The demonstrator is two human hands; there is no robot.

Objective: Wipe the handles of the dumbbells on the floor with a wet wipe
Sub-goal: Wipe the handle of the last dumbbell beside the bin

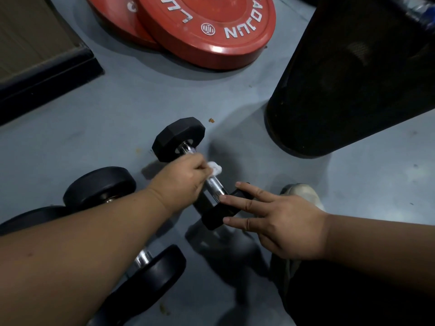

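Down on the grey floor (113, 118) lies a small hex dumbbell (188, 161) with black many-sided ends and a shiny metal handle (215, 185). It is tilted, with one end (179, 138) farther from the person and the other end (220, 214) closer. The left hand (181, 178) is wrapped around the handle of the hex dumbbell, and its fingers are curled tight on a white wet wipe (215, 167) that is bunched against the metal. A bit of the wipe sticks out past the fingers. The right hand (280, 225) rests on the closer end of the hex dumbbell with its fingers straight and spread apart, the tips touching the black block. Just left of the hex dumbbell, partly under the left arm, there are round dumbbells (100, 187) with smooth black ends, and another round end (154, 276) with a bit of metal bar lies closer to the person. Beyond the hex dumbbell, two red weight plates (207, 31) with white letters lie flat, one partly on top of the other. To the right of the hex dumbbell stands a big black punching bag (353, 78). A grey shoe (303, 192) peeks out right beside the right hand. Far off to the left of the hex dumbbell is a black-edged platform (47, 74).
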